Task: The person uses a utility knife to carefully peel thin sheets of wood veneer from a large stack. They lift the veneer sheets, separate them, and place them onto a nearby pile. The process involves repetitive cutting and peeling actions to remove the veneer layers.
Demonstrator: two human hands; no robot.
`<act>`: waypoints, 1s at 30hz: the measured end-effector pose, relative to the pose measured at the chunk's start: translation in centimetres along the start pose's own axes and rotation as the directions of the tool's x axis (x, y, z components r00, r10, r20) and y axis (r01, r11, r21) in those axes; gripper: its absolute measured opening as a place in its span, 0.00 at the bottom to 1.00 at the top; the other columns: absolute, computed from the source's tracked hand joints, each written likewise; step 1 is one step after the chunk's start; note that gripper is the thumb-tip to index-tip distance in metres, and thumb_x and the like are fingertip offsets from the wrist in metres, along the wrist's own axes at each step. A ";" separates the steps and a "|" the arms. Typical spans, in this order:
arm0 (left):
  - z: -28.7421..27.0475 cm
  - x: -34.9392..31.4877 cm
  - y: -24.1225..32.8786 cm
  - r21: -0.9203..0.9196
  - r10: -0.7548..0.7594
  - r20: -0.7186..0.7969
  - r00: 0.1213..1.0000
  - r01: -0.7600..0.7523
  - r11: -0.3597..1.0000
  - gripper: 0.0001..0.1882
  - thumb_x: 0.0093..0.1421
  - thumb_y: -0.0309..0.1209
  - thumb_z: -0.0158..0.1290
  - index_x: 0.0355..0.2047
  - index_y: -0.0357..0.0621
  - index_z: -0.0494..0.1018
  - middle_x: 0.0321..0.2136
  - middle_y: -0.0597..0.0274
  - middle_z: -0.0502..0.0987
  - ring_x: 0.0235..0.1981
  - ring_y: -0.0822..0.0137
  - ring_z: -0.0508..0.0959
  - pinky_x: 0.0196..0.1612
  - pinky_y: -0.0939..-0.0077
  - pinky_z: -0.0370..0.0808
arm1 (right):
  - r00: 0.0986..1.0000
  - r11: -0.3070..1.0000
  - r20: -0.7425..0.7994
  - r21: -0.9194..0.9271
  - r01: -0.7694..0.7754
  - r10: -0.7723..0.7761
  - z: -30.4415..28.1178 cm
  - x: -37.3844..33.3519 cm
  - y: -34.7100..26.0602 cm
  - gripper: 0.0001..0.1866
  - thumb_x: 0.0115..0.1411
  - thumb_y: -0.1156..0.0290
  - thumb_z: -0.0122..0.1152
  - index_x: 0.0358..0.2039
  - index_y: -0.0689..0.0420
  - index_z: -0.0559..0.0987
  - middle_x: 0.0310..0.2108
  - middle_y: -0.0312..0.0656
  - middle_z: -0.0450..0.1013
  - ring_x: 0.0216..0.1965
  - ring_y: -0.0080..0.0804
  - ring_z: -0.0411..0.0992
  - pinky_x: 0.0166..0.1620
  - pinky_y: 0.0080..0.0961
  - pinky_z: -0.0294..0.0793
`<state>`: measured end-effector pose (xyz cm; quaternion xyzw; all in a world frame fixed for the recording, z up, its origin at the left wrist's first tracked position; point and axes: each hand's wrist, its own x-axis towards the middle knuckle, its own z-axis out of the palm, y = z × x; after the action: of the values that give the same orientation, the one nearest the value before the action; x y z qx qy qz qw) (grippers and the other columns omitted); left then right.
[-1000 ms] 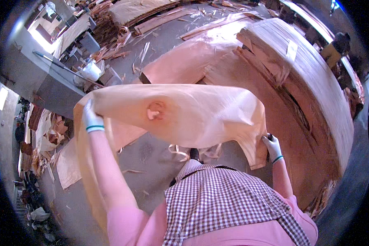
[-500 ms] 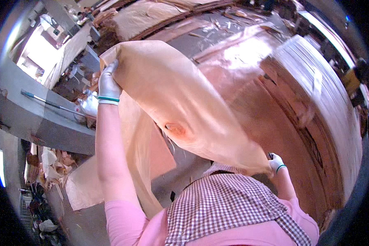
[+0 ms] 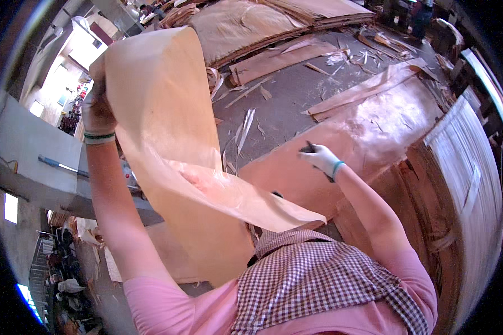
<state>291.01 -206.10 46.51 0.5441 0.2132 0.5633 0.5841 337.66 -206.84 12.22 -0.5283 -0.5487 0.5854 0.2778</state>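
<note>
In the head view, your right hand [image 3: 322, 158], in a white knitted glove with a green cuff band, is now off the large, thin, pale tan sheet of wood veneer [image 3: 162, 95], whose near right end it held half a second ago. It is out to the right of the sheet, fingers partly curled, with something small and dark at the tips; you cannot tell whether they grip it. Your left hand [image 3: 98, 109], gloved alike, is farther left and grasps the sheet's raised left edge. The sheet now stands up steeply at the left, in front of you, and sweeps down to a near right end just beside your brown-and-white checked cloth apron [image 3: 313, 279].

Beneath your right hand lies a broad, flat, pinkish-brown wood sheet [image 3: 290, 173], shining at its far right. Beyond it, a grey floor [image 3: 282, 106] carries thin, ragged wood strips, and farther off sits a wide, low stack of pale wood sheets [image 3: 243, 28]. Along the far right runs a long, whitish stack with a finely streaked face [image 3: 478, 173]. To the left, a smooth grey wall [image 3: 25, 131] has a slim blue pole [image 3: 58, 164] against it.

Your sheet looks smooth and pliable, bending in a wide curl, with a blotchy reddish knot [image 3: 191, 180] near the fold and a crisp lower edge.
</note>
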 end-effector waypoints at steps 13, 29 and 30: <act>-23.6 28.3 -4.6 -0.074 0.130 0.189 0.973 -0.118 0.990 0.21 0.61 0.33 0.45 0.53 0.34 0.64 0.46 0.53 0.74 0.45 0.60 0.75 0.49 0.67 0.73 | 0.761 0.980 0.649 0.151 -0.133 0.003 12.4 34.0 -18.0 0.24 0.50 0.53 0.67 0.41 0.56 0.77 0.27 0.28 0.71 0.27 0.17 0.65 0.29 0.16 0.65; -48.3 38.7 1.1 0.374 0.171 -0.363 0.916 -0.025 0.927 0.22 0.61 0.38 0.47 0.51 0.36 0.67 0.48 0.54 0.73 0.47 0.64 0.74 0.51 0.71 0.69 | 0.193 0.988 0.978 0.101 -0.117 -0.077 20.1 69.9 -30.3 0.23 0.51 0.43 0.61 0.29 0.52 0.75 0.21 0.28 0.64 0.21 0.18 0.60 0.23 0.17 0.58; -49.8 39.6 0.8 0.371 0.177 -0.380 0.908 -0.026 0.928 0.23 0.61 0.38 0.47 0.52 0.36 0.67 0.48 0.54 0.73 0.48 0.64 0.73 0.51 0.71 0.69 | 0.290 0.997 0.956 0.067 -0.047 -0.051 20.6 71.3 -32.4 0.22 0.52 0.44 0.61 0.28 0.52 0.75 0.20 0.28 0.64 0.21 0.18 0.60 0.23 0.18 0.57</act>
<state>258.60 -151.39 45.87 0.5226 0.3997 0.6458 0.3874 289.90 -141.66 16.88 -0.0627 -0.5822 0.8065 -0.0818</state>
